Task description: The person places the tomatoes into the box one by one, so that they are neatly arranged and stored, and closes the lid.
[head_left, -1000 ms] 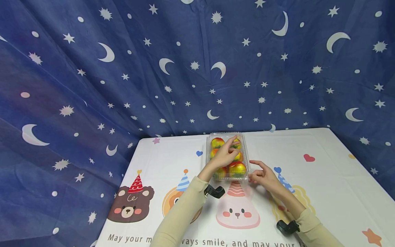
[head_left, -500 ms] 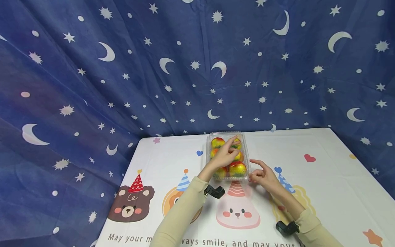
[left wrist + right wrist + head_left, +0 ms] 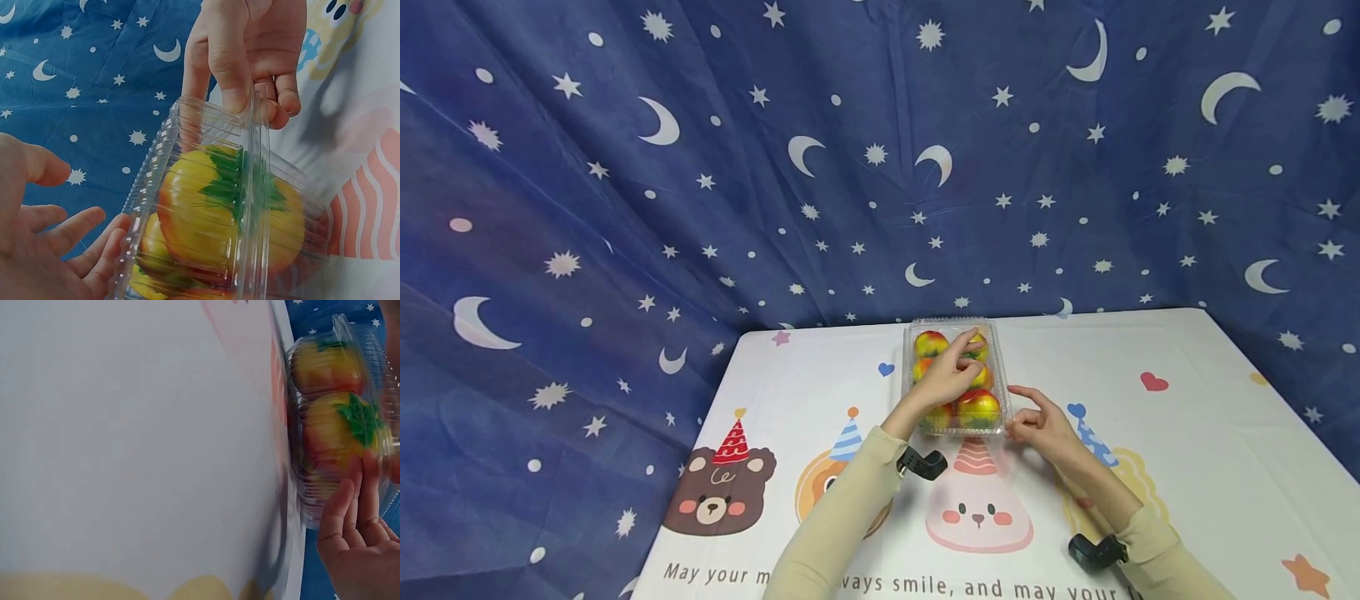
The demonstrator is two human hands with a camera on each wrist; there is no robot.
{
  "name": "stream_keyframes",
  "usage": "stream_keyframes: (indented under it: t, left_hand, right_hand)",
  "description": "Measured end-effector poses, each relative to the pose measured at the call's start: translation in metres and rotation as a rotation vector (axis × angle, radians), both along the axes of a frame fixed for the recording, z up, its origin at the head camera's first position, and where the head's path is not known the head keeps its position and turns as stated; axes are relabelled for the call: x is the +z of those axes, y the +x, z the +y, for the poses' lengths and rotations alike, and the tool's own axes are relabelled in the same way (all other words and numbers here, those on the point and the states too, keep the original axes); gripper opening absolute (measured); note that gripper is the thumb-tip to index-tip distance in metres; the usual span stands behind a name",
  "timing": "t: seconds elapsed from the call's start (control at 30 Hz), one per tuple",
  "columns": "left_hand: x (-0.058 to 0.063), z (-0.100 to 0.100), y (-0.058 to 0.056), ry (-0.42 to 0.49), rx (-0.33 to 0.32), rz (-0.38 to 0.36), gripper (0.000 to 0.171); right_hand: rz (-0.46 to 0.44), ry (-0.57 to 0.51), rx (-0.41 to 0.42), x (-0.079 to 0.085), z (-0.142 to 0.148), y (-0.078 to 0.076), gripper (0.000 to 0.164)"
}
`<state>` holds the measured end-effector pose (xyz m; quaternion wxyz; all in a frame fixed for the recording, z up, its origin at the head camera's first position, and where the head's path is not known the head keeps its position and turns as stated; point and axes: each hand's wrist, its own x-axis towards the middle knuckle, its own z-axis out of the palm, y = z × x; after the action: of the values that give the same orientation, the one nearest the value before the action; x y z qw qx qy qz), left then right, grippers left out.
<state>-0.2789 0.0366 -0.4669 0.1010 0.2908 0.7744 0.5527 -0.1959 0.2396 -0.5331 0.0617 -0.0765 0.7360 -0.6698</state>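
Observation:
A clear plastic clamshell box (image 3: 951, 432) stands on the table with several red-and-yellow, peach-like fruits (image 3: 979, 408) inside. Green leaves show on the fruits (image 3: 197, 209) in the left wrist view. My left hand (image 3: 946, 382) lies over the lid, its fingers loosely spread; in the left wrist view, that hand (image 3: 53, 234) is beside the box's ribbed edge. At the near right corner, my right hand (image 3: 1048, 429) pinches the rim with thumb and curled fingers, its index finger stretched along the side. The right wrist view shows the right hand (image 3: 362, 531) against the box (image 3: 300, 494).
A white tablecloth (image 3: 1075, 358) printed with cartoon animals and lettering covers the table. Behind its back edge, close to the box, hangs a blue curtain (image 3: 880, 183) with moons and stars. Dark straps with small devices (image 3: 1097, 552) sit on both wrists.
The head view has tilted very slightly, so the scene sits a few pixels higher. Both hands and the box keep their places relative to each other.

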Motion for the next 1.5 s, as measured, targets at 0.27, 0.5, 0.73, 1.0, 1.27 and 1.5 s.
stream_keyframes:
  t: [0.27,0.5,0.73,1.0,1.27,1.5]
  left_hand:
    - [-0.002,-0.001,-0.001,-0.011,0.0,-0.005,0.061]
    - [-0.004,-0.002,-0.001,-0.008,-0.002,0.005,0.061]
    - [-0.004,-0.003,-0.001,-0.015,-0.004,0.011,0.06]
    - [0.003,-0.003,0.003,-0.006,-0.014,0.002,0.059]
    - [0.0,-0.003,-0.002,-0.024,-0.019,0.033,0.06]
    - [-0.001,-0.004,-0.002,-0.029,-0.023,0.034,0.059]
  right_hand:
    - [0.0,-0.012,-0.006,0.002,-0.001,0.0,0.067]
    - [-0.017,0.01,-0.019,0.004,-0.001,-0.001,0.068]
    - [-0.071,0.076,0.01,0.005,0.005,0.0,0.066]
    - [-0.112,0.11,0.03,0.008,0.009,-0.001,0.068]
    - [-0.152,0.033,0.083,0.014,0.008,-0.002,0.076]
    - [-0.128,-0.07,0.074,0.012,0.003,-0.004,0.074]
